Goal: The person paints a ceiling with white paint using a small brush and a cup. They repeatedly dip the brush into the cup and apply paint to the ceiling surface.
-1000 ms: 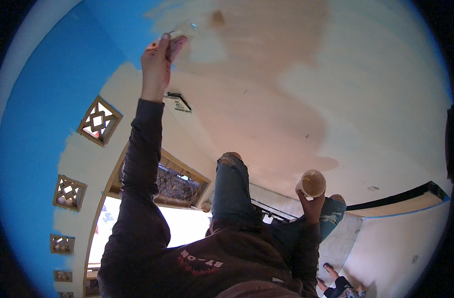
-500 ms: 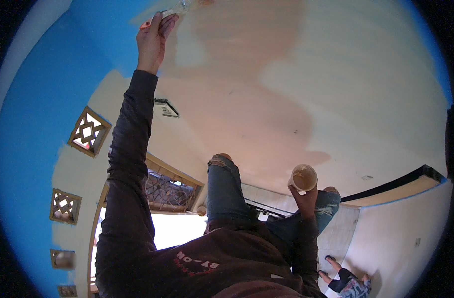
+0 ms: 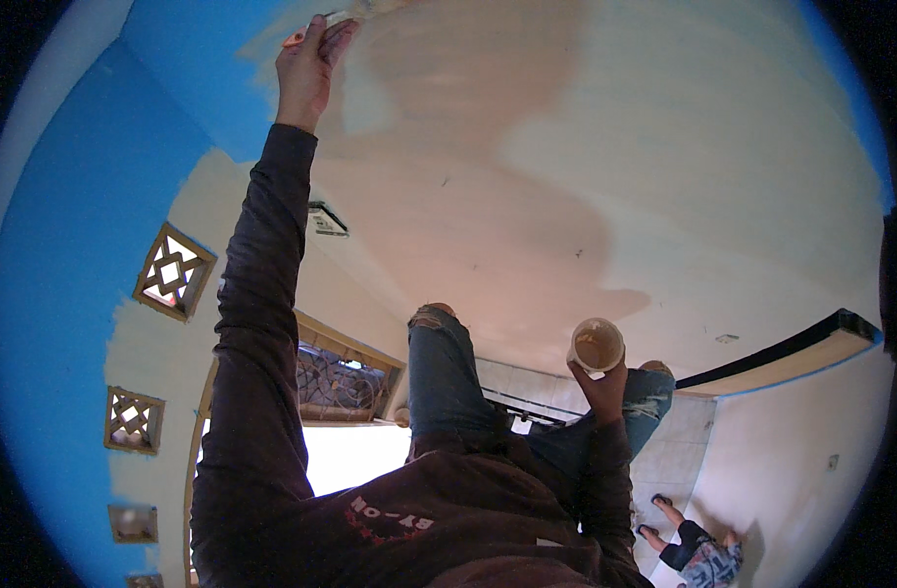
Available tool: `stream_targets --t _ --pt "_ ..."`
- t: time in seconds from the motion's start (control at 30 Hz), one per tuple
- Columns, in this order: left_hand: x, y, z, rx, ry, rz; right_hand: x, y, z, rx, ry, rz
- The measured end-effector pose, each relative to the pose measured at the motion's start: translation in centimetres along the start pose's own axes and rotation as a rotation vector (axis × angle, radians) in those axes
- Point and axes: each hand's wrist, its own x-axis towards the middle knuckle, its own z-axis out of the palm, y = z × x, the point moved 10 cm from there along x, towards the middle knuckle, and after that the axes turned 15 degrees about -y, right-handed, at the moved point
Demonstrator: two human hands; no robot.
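Observation:
My left hand [image 3: 304,73] is raised at the top of the view, fingers closed on a paintbrush [image 3: 294,37] with an orange handle. The bristle end is at the painted wall [image 3: 498,176], where beige and pinkish patches meet blue, though contact is unclear. My right hand [image 3: 602,390] holds a round white container [image 3: 597,343] from below, upright to my view, with light brown paint inside. The container is in front of my right knee, in ripped jeans [image 3: 645,416].
A blue side wall [image 3: 56,245] has square lattice vent blocks [image 3: 174,271]. Below are a window grille [image 3: 339,374] and a bright doorway [image 3: 355,456]. A dark-edged ledge [image 3: 792,348] runs at right. Another person [image 3: 703,559] in dark shorts is at the lower right, far below.
My left hand with the brush has moved up toward the top edge. The container in my right hand appears slightly left and higher as the view shifts. The other person shows more fully.

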Motion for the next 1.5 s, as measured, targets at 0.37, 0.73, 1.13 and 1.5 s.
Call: stream_targets --t 0.37,0.73,1.13,1.5 --pt "0.1 -0.6 -0.9 0.054 -0.014 0.005 0.0 0.3 0.0 0.018 -0.019 0.040" --pt "-1.5 1.3 -10.0 0.163 0.072 -0.008 0.1 0.9 0.1 -0.006 -0.015 0.045" --pt "-5.1 3.9 -19.6 0.224 0.277 0.043 0.0 0.3 0.4 0.039 -0.004 0.067" --pt "-10.0 8.3 -27.6 0.554 0.580 0.230 0.1 1.2 0.7 -0.055 -0.018 0.035"
